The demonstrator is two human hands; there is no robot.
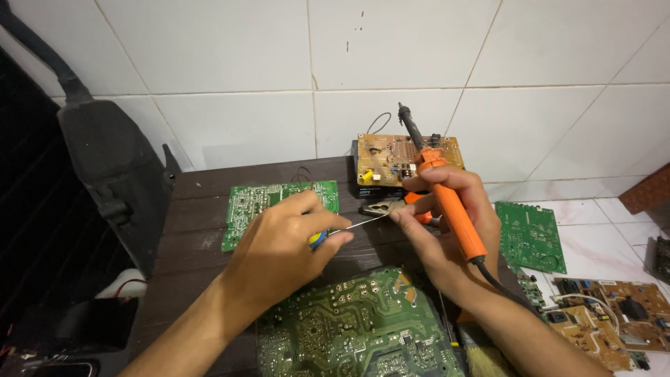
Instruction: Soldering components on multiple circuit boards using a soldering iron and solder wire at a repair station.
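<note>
My right hand [453,230] grips an orange soldering iron [452,202], its dark tip pointing up and away. The right fingertips also pinch the end of a thin solder wire [363,222]. My left hand [279,244] holds a small blue and yellow spool [317,239] from which that wire runs across to the right hand. Both hands hover over a dark wooden table [192,230]. A large green circuit board [356,328] lies just below them, near the table's front.
A second green board [251,202] lies behind my left hand. A tan board on a black box [391,157] stands at the table's back. Several more boards, one green board [532,237] and brown boards [614,314], lie on the tiled floor. A black object [112,160] stands left.
</note>
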